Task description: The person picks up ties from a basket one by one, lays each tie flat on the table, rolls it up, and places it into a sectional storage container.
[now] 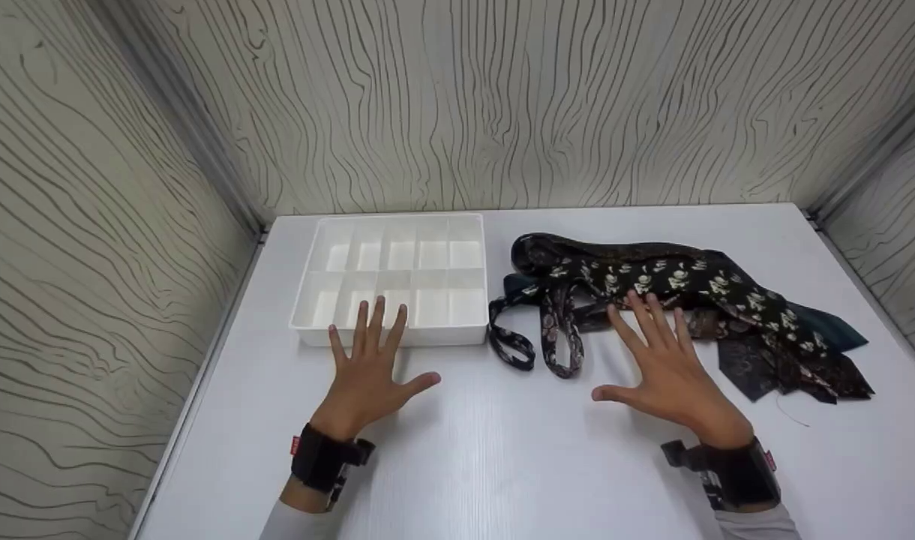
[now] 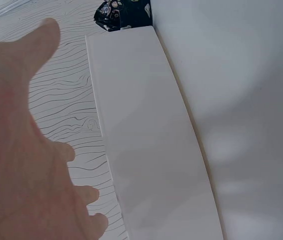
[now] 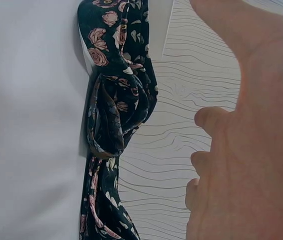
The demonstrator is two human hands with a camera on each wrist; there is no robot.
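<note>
Wood-grain panels wall in a white table [image 1: 502, 450] on three sides; a white tray [image 1: 397, 336] divided into small compartments sits toward the table's far left corner, its compartments showing nothing inside; a heap of dark patterned neckties [image 1: 675, 289] lies just to the right of the tray, spreading toward the table's right edge, with two looped ends hanging toward the near side beside the tray's right wall; the person's left hand [image 1: 367, 375] is spread flat with straight fingers, holding nothing, its fingertips at the tray's near wall, though whether they touch it cannot be told; the right hand [image 1: 664, 371] is likewise open with fingers splayed, gripping nothing, its fingertips reaching the near edge of the tie heap; the right wrist view shows a floral tie [image 3: 114, 115] bunched in a loop close in front of that hand's fingers [image 3: 206, 120]; both wrists carry dark straps.
</note>
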